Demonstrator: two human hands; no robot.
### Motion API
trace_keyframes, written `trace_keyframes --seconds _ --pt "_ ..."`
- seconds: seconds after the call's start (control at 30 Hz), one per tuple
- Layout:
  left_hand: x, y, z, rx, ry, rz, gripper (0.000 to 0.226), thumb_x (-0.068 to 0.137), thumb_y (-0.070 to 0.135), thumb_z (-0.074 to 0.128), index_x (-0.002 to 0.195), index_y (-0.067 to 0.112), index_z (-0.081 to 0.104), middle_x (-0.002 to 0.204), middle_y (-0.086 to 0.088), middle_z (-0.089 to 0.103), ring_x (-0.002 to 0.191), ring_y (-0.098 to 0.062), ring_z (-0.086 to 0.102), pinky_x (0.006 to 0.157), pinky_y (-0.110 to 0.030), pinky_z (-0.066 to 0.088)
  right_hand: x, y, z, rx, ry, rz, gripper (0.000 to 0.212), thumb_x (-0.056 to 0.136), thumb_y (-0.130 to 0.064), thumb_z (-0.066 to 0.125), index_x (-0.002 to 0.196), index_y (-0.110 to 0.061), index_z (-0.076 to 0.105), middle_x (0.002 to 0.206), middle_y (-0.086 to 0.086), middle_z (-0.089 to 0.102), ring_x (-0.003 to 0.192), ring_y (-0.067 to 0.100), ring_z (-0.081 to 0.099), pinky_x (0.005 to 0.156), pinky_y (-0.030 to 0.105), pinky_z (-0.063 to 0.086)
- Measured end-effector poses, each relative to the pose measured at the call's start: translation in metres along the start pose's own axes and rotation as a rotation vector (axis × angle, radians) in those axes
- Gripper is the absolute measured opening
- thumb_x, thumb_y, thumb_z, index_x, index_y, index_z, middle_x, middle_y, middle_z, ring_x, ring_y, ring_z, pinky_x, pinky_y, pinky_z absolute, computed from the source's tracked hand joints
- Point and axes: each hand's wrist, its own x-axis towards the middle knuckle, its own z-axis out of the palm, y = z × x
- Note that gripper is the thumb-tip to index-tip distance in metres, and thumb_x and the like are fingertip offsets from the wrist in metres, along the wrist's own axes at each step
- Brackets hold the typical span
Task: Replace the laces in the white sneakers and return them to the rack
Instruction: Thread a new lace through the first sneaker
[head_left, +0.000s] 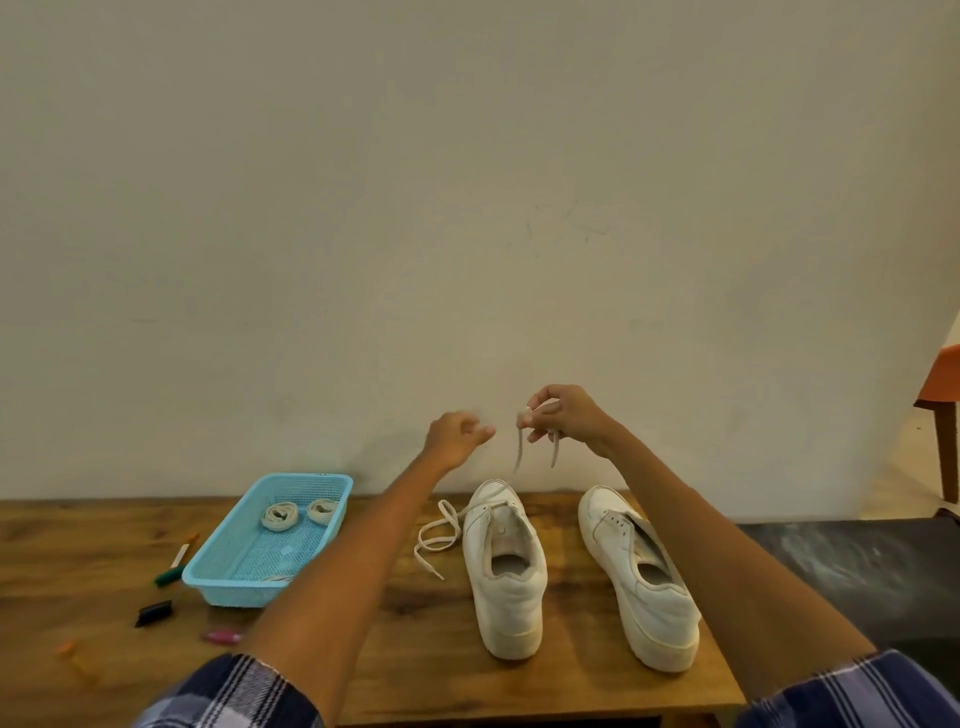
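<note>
We hold both arms out over the brown wooden table (426, 649), where two white leather sneakers (506, 571) stand side by side with their toes toward the pale wall (467, 182). Our right hand (563, 415) is raised above the left-hand sneaker and pinches a flat white lace (519, 452) between thumb and fingers; two lengths of it hang down from the pinch, and one runs to the front of that shoe. More of the lace lies looped on the table (436, 530) just left of the shoe. Our left hand (454, 436) hovers near the right one with its fingers loosely curled, and we cannot tell whether it holds anything. The right-hand sneaker (644, 582) has bare eyelets. To the left sits a light blue plastic mesh basket (218, 571) holding two rolled white laces (280, 514). Beside the basket lie a green-capped marker (174, 566), a small black object (153, 613) and a pink one (222, 636).
</note>
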Motion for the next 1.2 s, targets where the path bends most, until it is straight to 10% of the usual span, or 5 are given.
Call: trace_keyframes --seconds 0.3,0.63,0.97,1.1,1.2 --pt "-0.014 0.02 -0.004 -0.227 0.01 0.152 0.02 0.091 0.013 0.059 0.102 -0.002 0.068 0.095 -0.018 0.066 0.083 -0.019 0.059 0.071 -0.023 0.052 -0.003 -0.011 0.018 -0.079 -0.113 -0.051 0.014 0.084 -0.003 0.066 0.098 -0.002 0.062 0.08 0.01 0.07 0.064 0.014 0.067 0.062 0.02 0.055" --pt "-0.013 0.009 -0.022 -0.053 0.234 0.063 0.018 0.095 0.013 0.052 0.092 0.003 0.067 0.095 -0.014 0.069 0.084 -0.028 0.063 0.08 -0.042 0.055 -0.006 -0.021 0.019 -0.025 0.163 0.002 0.011 0.089 -0.016 0.064 0.086 -0.006 0.061 0.07 0.005 0.066 0.057 0.012 0.058 0.048 0.016 0.047" --pt "-0.012 0.015 -0.035 0.096 0.291 0.149 0.023 0.098 0.017 0.047 0.1 0.001 0.063 0.103 -0.013 0.061 0.087 -0.025 0.055 0.063 -0.025 0.037 -0.005 -0.037 0.016 0.676 0.366 0.265 0.036 0.1 -0.036 0.042 0.1 -0.003 0.059 0.069 0.005 0.054 0.061 0.017 0.056 0.049 0.021 0.052" --pt "-0.013 0.018 -0.039 -0.071 0.272 0.172 0.018 0.098 0.009 0.045 0.092 0.0 0.059 0.084 -0.007 0.064 0.077 -0.018 0.056 0.069 -0.023 0.041 -0.005 -0.035 0.018 0.132 0.374 0.202 0.053 0.094 -0.041 0.052 0.135 -0.009 0.042 0.124 0.009 0.052 0.11 0.024 0.053 0.087 0.035 0.048" --pt "-0.015 0.023 -0.04 -0.185 0.231 0.205 0.016 0.095 0.003 0.047 0.081 0.005 0.053 0.068 -0.003 0.056 0.059 -0.01 0.051 0.058 -0.014 0.044 -0.007 -0.041 0.031 -0.109 0.11 0.008 0.051 0.09 -0.024 0.063 0.135 -0.01 0.045 0.133 0.011 0.052 0.111 0.019 0.053 0.081 0.023 0.045"
